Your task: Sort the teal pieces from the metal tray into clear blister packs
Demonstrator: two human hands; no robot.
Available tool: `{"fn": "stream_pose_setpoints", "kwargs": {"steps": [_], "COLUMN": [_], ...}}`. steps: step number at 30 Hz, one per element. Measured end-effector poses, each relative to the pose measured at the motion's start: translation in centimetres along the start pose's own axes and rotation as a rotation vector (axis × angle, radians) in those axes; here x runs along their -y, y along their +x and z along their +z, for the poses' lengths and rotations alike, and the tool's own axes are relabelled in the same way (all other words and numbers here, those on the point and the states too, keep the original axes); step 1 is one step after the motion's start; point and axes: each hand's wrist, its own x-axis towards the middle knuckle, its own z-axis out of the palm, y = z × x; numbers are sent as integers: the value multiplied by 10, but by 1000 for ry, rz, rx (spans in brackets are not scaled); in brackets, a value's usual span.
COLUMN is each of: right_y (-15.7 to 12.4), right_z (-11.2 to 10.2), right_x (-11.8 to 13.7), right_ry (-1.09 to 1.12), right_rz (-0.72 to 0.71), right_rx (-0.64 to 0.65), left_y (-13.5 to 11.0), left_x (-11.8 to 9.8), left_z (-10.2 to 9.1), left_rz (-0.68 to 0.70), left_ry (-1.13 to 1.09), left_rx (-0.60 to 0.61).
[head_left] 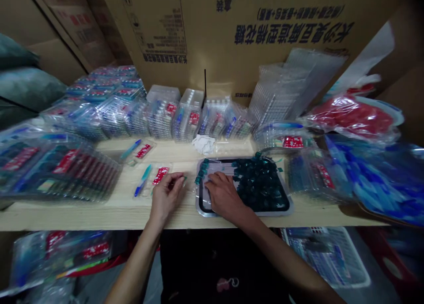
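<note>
A big cardboard box (202,39) stands behind the pale wooden table (99,213), its dark printed characters upside down. More brown cartons (71,19) with reddish lettering stand at the far left, and nearer on that side bulges a grey-green bag (31,90). Crumpled white paper (203,144) lies on the table. Below, at right, a white basket (362,268) sits beside a dark red object (374,251) with a rounded opening.

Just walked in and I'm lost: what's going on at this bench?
One person works bare-handed at a wooden bench. Their right hand is over the left part of a tray of dark green pieces. The left hand, by a clear pack with a red packet, seems to pinch something small.
</note>
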Motion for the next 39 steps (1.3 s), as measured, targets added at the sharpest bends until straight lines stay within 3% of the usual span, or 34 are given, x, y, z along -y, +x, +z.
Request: {"fn": "stream_pose_setpoints", "kwargs": {"steps": [6,11,17,23,29,33,36,39], "right_y": [2,3,4,4,4,2,-3,-4], "right_z": [8,10,10,9,12,20,28,35], "right_x": [-1,-2,-3,-2,1,-9,-26,-42], "right_ry": [4,54,117,118,113,121,94,50], "right_rz": [-5,4,0,30,20,18,-68,-168], "right_rx": [34,84,80,99,87,21,-9,82], "left_y": [-4,5,8,9,-6,-23,-37,-42], "left_x": [-6,-2,7,9,8,4,4,7], "left_z": [6,2,0,3,9,7,5,11], "left_rz": [240,225,132,286,456,486,404,233], "left_ry": [74,73,52,111,373,366,288,215], "left_rx": [230,425,394,505,446,345,111,-40]}}
